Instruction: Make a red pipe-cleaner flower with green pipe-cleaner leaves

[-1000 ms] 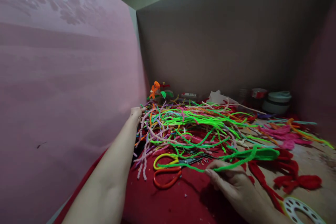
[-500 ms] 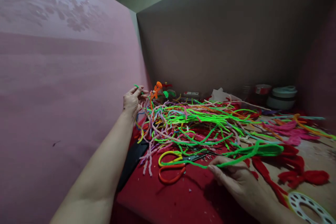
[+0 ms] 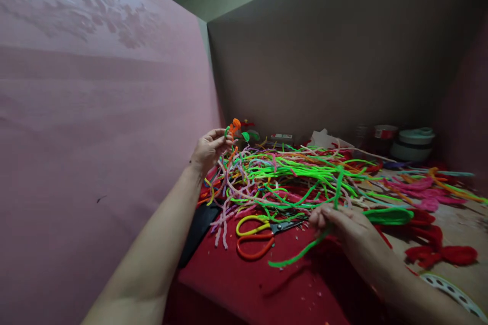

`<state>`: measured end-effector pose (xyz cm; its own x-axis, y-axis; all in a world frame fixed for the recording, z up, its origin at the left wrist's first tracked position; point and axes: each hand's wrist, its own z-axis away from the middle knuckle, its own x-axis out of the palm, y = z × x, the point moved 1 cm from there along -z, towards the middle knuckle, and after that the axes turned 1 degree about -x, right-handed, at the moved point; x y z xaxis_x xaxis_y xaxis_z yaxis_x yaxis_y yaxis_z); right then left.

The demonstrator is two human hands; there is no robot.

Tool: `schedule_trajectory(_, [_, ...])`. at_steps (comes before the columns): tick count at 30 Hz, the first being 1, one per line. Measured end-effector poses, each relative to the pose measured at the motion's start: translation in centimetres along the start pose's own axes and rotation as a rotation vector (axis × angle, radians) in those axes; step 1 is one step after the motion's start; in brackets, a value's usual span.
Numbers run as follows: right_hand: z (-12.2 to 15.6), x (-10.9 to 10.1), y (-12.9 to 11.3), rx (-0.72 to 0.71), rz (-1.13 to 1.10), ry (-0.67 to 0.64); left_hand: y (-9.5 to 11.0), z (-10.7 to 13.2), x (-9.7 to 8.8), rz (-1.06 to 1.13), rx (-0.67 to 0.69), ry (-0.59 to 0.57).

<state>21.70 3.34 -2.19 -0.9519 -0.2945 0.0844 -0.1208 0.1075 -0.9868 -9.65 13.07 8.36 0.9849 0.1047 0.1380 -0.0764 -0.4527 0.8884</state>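
The person's left hand (image 3: 211,151) reaches out at nine o'clock from the middle of the view, thumb and fingers pinched together on a small green piece (image 3: 227,132), mostly hidden by the fingers. Just behind its fingertips stands an orange flower (image 3: 236,124); whether they touch, I cannot tell.

The right hand (image 3: 337,223) is at four o'clock, thumb and fingers closed on a bent green pipe cleaner (image 3: 295,259). One end of it rises towards twelve o'clock from the grip; the other trails towards eight o'clock, above a red cloth (image 3: 229,284).

Scissors (image 3: 273,229) with one yellow and one orange handle lie at six o'clock, blades pointing towards three. Between and beyond the hands spreads a tangled pile of pipe cleaners (image 3: 290,172), bright green, pink and lilac among them. Past the right hand, at four o'clock, come a green loop (image 3: 392,216), a red bow shape (image 3: 444,255) and, near the corner, a white disc (image 3: 446,285) with holes. A lidded tub (image 3: 412,146) sits at three o'clock.
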Motion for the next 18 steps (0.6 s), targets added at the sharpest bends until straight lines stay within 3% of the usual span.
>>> schedule_trajectory(5, [-3.6, 4.1, -3.2, 0.043, -0.319, -0.082, 0.0, 2.5, 2.3, -0.203, 0.013, -0.103])
schedule_trajectory(11, [-9.4, 10.4, -4.7, -0.14, -0.308, 0.015, -0.6, 4.8, 4.9, -0.465, 0.015, -0.152])
schedule_trajectory(14, [-11.1, 11.0, -4.2, -0.205, -0.272, 0.117, -1.1, 5.2, 5.3, -0.738, 0.12, -0.196])
schedule_trajectory(18, [-11.4, 9.6, -4.1, -0.27, -0.226, 0.224, -2.4, 4.5, 3.7, -0.969, 0.209, -0.157])
